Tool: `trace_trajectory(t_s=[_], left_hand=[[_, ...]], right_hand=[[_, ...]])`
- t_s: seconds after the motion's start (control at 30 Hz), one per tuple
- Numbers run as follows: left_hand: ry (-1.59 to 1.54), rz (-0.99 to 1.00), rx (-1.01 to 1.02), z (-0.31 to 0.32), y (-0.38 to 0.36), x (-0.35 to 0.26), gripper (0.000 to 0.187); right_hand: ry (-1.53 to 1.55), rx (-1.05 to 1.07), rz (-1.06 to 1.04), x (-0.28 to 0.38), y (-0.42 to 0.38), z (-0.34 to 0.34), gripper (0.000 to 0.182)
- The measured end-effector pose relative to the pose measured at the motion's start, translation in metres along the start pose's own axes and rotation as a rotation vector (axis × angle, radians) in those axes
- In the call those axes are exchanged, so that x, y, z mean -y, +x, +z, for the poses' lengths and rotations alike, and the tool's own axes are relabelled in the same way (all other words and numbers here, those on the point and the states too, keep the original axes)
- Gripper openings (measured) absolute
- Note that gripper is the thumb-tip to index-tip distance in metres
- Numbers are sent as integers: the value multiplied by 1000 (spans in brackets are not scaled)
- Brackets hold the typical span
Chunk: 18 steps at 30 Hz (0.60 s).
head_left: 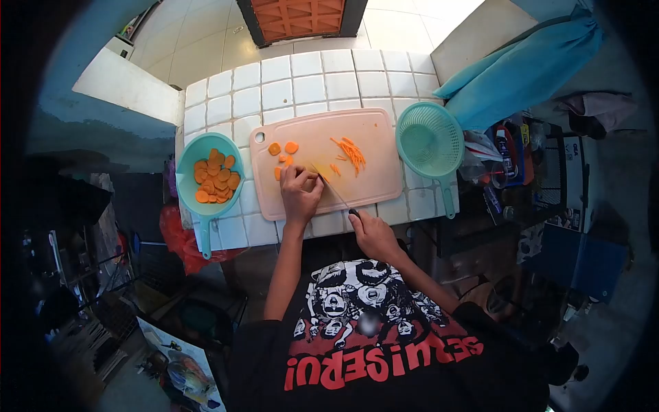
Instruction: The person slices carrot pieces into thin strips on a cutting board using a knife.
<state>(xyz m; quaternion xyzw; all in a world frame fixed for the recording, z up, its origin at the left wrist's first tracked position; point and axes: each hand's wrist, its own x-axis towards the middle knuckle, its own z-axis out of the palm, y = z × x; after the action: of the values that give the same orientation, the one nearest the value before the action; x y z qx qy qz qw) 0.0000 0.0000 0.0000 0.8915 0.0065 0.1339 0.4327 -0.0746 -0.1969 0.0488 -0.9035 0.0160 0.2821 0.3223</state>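
Note:
A pink cutting board lies on the white tiled counter. My right hand grips the dark handle of a knife, whose blade slants up and left across the board. Beside the blade tip, my left hand is closed with fingers bent, pressing a carrot piece to the board; the fingers mostly hide it. Several round carrot slices lie just beyond that hand. Right of the blade is a loose pile of thin carrot strips, with a few small strips nearer the knife.
To the left, a teal strainer with a handle holds many carrot slices. Another teal strainer stands right of the board. A blue curtain hangs at the right. Red plastic hangs by the counter's left edge.

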Motion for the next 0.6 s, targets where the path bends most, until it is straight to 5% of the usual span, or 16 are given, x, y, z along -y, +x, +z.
trace_trajectory(t_s=[0.6], left_hand=[[7, 20, -9, -1, 1, 2, 8]], right_hand=[[61, -10, -14, 3, 0, 0, 43]])
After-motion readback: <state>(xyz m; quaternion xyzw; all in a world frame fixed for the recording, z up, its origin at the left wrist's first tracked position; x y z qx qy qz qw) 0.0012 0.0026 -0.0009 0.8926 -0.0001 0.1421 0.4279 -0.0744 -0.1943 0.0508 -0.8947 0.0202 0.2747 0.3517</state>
